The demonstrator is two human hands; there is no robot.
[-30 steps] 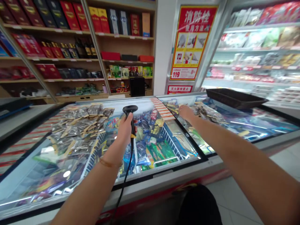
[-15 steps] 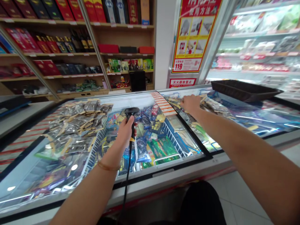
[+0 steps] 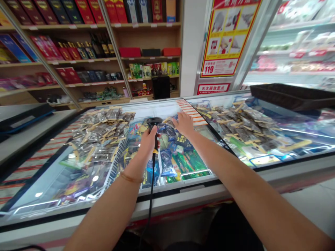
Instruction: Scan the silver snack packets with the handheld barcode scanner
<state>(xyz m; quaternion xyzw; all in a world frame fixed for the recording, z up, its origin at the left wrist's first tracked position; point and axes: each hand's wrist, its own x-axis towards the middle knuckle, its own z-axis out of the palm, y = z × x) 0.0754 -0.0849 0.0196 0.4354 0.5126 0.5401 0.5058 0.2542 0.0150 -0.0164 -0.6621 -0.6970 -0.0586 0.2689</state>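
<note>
My left hand (image 3: pixel 148 141) is wrapped round the handle of a black barcode scanner (image 3: pixel 154 121), whose cord (image 3: pixel 151 188) hangs down toward me. To its right, my right hand (image 3: pixel 184 124) is held over the freezer's glass top, palm down. At its fingertips is what looks like a small packet (image 3: pixel 169 121) with a tan edge, partly hidden by the hand and facing the scanner head. Small clear packets with tan strips and dark contents lie in a left pile (image 3: pixel 104 125) and a right pile (image 3: pixel 244 122) on the glass.
Beneath the glass, bagged frozen goods (image 3: pixel 188 160) fill wire baskets. A dark brown tray (image 3: pixel 290 96) rests at the right rear of the freezer. Behind stand shelves (image 3: pixel 149 26) of boxes and bottles, a black screen (image 3: pixel 161 87) and a red-and-yellow poster (image 3: pixel 230 38).
My right hand has moved left from the right pile to beside the scanner, with what looks like a small packet. My left hand keeps its grip on the scanner. The view has turned slightly left.
</note>
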